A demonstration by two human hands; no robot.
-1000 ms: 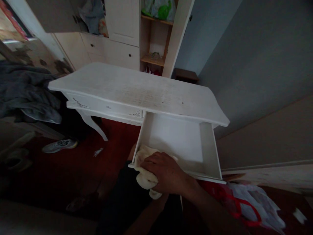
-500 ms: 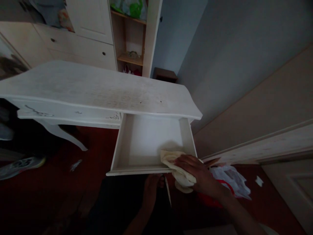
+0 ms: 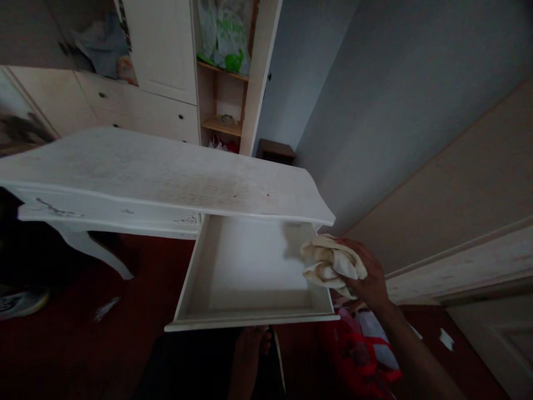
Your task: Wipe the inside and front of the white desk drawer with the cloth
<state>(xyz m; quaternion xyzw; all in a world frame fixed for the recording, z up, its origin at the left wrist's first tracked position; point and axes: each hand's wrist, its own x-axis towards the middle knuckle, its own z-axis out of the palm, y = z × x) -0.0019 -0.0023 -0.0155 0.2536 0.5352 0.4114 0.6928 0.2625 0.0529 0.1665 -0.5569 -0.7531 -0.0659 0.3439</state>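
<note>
A white drawer (image 3: 250, 321) is pulled out of a white desk (image 3: 125, 158), and its inside is bare. My right hand (image 3: 366, 275) grips a bunched cream cloth (image 3: 328, 261) above the drawer's right side wall. The cloth overlaps that wall from this view, so contact with it is unclear. My left hand (image 3: 251, 340) is low, just under the middle of the drawer front, fingers curled. What those fingers hold is hidden in shadow.
Grey-brown smudges mark the desktop. Behind the desk stand white cabinets (image 3: 166, 61) and an open shelf with plastic bags (image 3: 227, 36). A red bag (image 3: 353, 350) lies on the dark red floor below my right arm. A wall (image 3: 375, 111) runs along the right.
My right hand has lifted the cloth up from the drawer's front right corner, further back along the right side. The view has tilted up, so the furniture appears lower. My left hand stays under the drawer front.
</note>
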